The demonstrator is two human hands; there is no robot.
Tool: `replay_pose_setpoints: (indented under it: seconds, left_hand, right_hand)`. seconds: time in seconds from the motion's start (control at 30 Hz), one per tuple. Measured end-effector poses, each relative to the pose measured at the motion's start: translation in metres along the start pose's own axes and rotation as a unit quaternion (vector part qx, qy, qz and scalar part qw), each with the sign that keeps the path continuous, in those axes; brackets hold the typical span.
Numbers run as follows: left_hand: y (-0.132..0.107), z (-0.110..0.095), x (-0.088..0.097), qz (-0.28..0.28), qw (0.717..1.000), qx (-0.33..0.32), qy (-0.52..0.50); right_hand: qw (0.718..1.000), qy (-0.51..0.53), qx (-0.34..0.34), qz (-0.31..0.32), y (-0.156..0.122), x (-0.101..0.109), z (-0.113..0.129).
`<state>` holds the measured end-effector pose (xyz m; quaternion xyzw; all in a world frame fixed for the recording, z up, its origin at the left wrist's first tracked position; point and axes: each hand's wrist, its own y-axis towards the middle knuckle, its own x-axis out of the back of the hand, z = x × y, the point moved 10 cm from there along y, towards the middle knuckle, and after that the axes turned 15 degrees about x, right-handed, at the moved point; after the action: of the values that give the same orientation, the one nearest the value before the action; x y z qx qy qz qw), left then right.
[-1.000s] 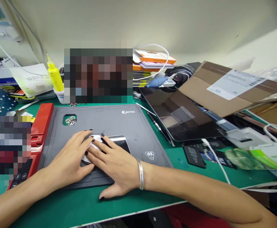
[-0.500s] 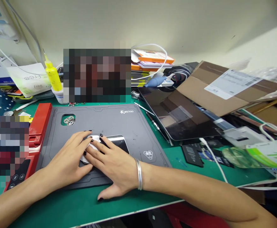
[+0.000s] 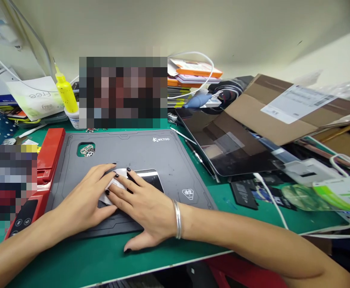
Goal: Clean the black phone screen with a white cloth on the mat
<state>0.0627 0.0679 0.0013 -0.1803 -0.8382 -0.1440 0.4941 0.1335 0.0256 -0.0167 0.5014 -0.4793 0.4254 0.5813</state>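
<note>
A phone (image 3: 151, 180) with a glossy black surface lies on the grey work mat (image 3: 127, 148), largely covered by my hands. My left hand (image 3: 83, 196) is curved over its left end, with a crumpled white tissue (image 3: 119, 178) between thumb and fingers. Flat across the phone rests my right hand (image 3: 146, 206), fingers stretched and spread, the thumb pointing back to the mat's near edge. Its fingertips reach the tissue and my left fingers. How the tissue is tucked underneath cannot be seen.
A red device (image 3: 50, 150) borders the mat's left side. To the right are a tweezer-like tool (image 3: 197, 156), a large black panel (image 3: 225, 146) and a cardboard box (image 3: 261, 108). A yellow bottle (image 3: 67, 94) stands behind. A white cable (image 3: 271, 200) crosses the green table.
The tissue shifts slightly under the fingers, and a bit more of it shows. Both hands stay on the phone, almost in place; the view tilts a little.
</note>
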Motion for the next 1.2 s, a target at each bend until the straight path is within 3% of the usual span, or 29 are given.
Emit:
replay_pose_setpoints:
  seconds: [0.73,0.97,1.2]
  left_hand:
    - [0.000,0.002,0.000,-0.025,0.999,0.005,0.038]
    - [-0.001,0.005,0.006,-0.055,0.994,-0.006,0.092]
    - [0.000,0.007,0.011,-0.050,0.990,-0.009,0.129]
  right_hand:
    - [1.000,-0.015,0.002,0.001,0.000,0.001,0.000]
    - [1.000,0.012,-0.017,-0.008,-0.001,0.002,-0.002]
    - [0.999,0.049,-0.002,-0.012,0.000,0.004,-0.007]
